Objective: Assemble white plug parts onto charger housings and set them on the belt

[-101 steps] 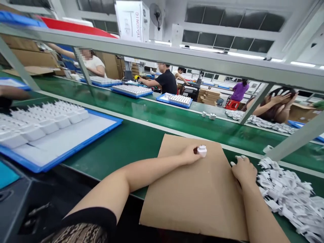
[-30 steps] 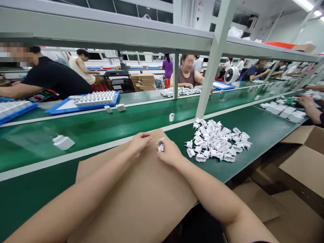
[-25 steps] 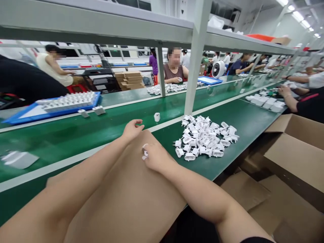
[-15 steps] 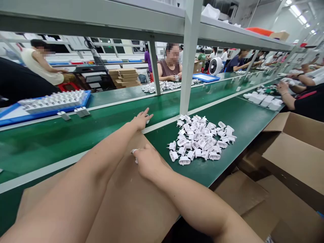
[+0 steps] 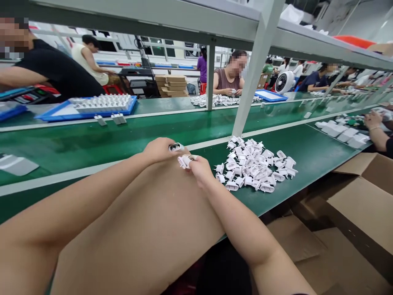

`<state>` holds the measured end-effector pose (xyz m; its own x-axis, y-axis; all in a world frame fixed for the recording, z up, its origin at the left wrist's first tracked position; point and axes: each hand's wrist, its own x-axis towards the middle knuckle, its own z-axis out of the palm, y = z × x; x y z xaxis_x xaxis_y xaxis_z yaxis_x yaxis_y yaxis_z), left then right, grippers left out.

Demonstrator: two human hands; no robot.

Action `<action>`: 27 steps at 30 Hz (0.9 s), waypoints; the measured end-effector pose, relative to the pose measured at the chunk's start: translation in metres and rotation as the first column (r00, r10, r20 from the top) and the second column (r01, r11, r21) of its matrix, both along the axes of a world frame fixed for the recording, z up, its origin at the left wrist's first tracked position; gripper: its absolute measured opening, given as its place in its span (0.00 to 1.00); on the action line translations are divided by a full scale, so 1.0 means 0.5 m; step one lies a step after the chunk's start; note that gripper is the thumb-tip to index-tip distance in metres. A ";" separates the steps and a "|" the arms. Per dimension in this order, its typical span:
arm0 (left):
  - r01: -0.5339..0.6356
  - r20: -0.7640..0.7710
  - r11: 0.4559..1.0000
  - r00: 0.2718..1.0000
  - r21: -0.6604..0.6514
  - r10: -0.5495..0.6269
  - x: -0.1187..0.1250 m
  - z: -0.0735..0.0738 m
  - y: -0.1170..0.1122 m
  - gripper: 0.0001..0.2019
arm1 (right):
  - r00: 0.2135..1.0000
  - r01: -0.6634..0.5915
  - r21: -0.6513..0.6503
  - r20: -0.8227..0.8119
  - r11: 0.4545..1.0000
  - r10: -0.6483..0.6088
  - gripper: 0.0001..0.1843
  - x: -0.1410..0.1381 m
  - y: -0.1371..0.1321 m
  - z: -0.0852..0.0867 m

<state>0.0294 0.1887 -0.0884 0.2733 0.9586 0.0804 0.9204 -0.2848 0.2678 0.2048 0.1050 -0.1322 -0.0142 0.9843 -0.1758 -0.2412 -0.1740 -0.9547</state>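
Note:
My left hand [image 5: 158,150] grips a white plug adapter [image 5: 176,147] at its fingertips, with a dark opening showing on the piece. Just to the right, my right hand [image 5: 200,170] pinches a smaller white plug piece [image 5: 184,162] between its fingers. The two hands are close together above the far edge of a brown cardboard sheet [image 5: 138,241], and my forearms rest across it. A loose pile of white plug adapters [image 5: 254,166] lies on the green conveyor belt [image 5: 291,143], right of my right hand.
A metal shelf upright [image 5: 258,69] stands behind the pile. A blue tray [image 5: 102,114] of white adapters sits on the far belt. Open cardboard boxes [image 5: 359,209] are at lower right. A co-worker's hand [image 5: 373,121] works at right, beside white blocks [image 5: 340,132].
My left hand has drawn back from the belt's far side with the white adapter that stood there. My right hand has raised its small white piece toward it, and the view has swung slightly.

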 end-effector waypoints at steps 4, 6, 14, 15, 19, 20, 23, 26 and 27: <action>0.013 0.206 0.999 0.979 -0.038 -0.005 -0.050 -0.009 -0.151 0.22 | 0.985 -0.040 -0.071 -0.170 0.997 0.028 0.13 -0.001 -0.009 0.011; 0.055 0.298 0.996 0.954 -0.067 -0.033 -0.061 -0.022 -0.215 0.20 | 0.985 -0.049 -0.060 -0.167 0.997 0.039 0.13 -0.002 -0.020 0.016; 0.060 0.493 0.997 0.869 -0.048 -0.029 -0.053 -0.104 -0.310 0.22 | 0.983 -0.159 0.232 0.127 0.959 0.133 0.21 -0.001 -0.058 0.040; 0.056 0.517 0.998 0.856 -0.036 -0.029 -0.053 -0.111 -0.309 0.24 | 0.978 -0.182 0.250 0.143 0.951 0.150 0.22 -0.001 -0.062 0.043; 0.126 0.617 0.991 0.784 -0.047 -0.070 -0.058 -0.123 -0.303 0.23 | 0.959 -0.278 0.229 0.116 0.933 0.257 0.25 -0.002 -0.071 0.053; 0.139 0.629 0.989 0.773 -0.041 -0.082 -0.059 -0.123 -0.302 0.21 | 0.958 -0.286 0.215 0.095 0.934 0.271 0.27 -0.002 -0.071 0.053; 0.153 0.637 0.988 0.764 -0.024 -0.103 -0.061 -0.121 -0.299 0.22 | 0.966 -0.260 0.212 0.056 0.942 0.254 0.29 -0.003 -0.067 0.050; 0.159 0.646 0.987 0.757 -0.030 -0.102 -0.060 -0.120 -0.297 0.23 | 0.971 -0.223 0.277 0.144 0.935 0.189 0.24 -0.005 -0.061 0.044; 0.163 0.649 0.986 0.754 -0.032 -0.103 -0.060 -0.120 -0.297 0.22 | 0.964 -0.225 0.307 0.208 0.925 0.165 0.22 -0.006 -0.060 0.042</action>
